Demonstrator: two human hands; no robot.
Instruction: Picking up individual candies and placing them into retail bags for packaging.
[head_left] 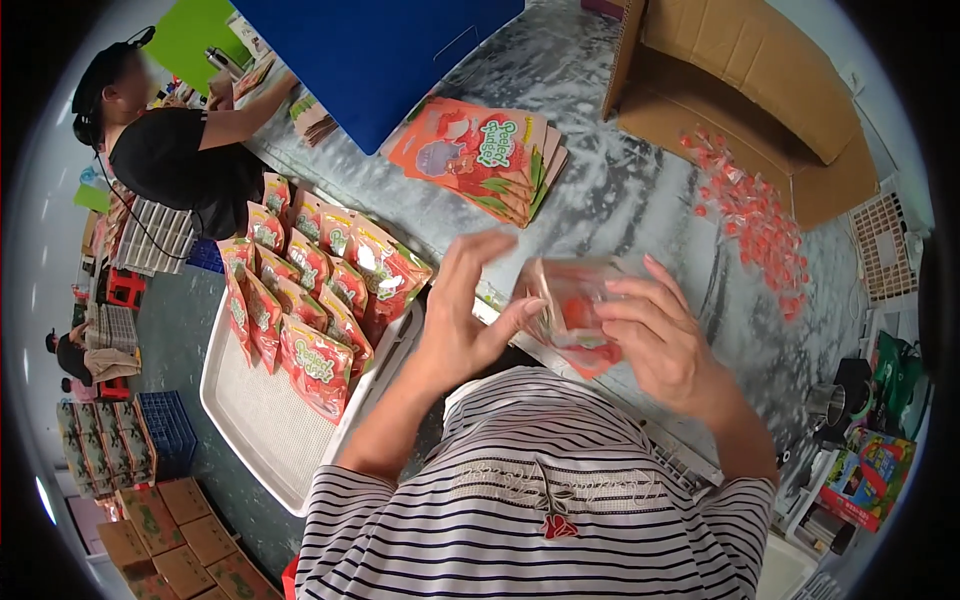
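Bright light, bent edges (corners black)

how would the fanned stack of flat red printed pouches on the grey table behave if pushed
The fanned pouches may slide apart, since their edges lie offset. They look thin and flat, so each is probably light and somewhat floppy. Lying low, they seem unlikely to roll.

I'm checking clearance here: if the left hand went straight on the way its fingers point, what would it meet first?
Probably the stack of flat red pouches on the table, in line with the left hand. Depth is unclear, so it might pass above.
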